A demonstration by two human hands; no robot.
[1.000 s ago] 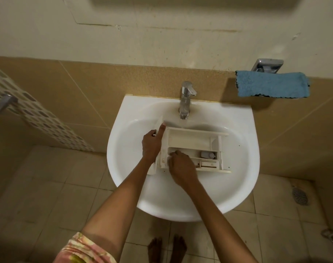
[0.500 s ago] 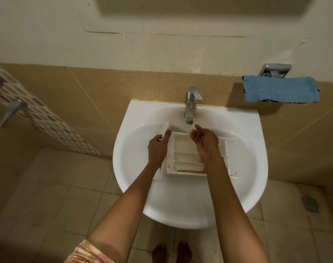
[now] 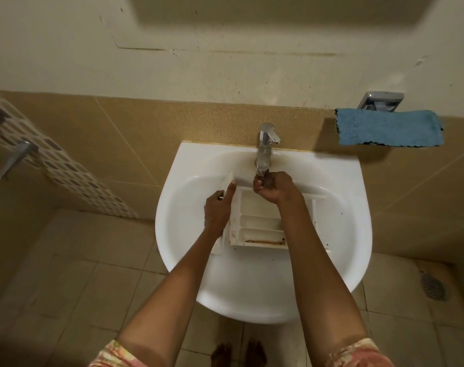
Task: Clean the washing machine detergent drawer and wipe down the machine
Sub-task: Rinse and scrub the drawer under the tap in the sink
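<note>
One drawer (image 3: 257, 223) sits in the one sink (image 3: 344, 207), left hand (image 3: 217, 210) gripping its front end, right hand (image 3: 277, 189) curled under the single tap (image 3: 265, 147), can't tell around what, one blue cloth (image 3: 389, 127) off to its right.

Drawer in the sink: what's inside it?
The drawer shows white divided compartments with nothing visible in them, and brown grime along the near edge. The right arm covers its right part, so what lies there cannot be seen.

Both arms are stretched out forward. Left hand (image 3: 217, 211) is clamped on the drawer (image 3: 254, 224) end, index finger laid straight; right hand (image 3: 274, 190) is bunched up, fingers curled.
</note>
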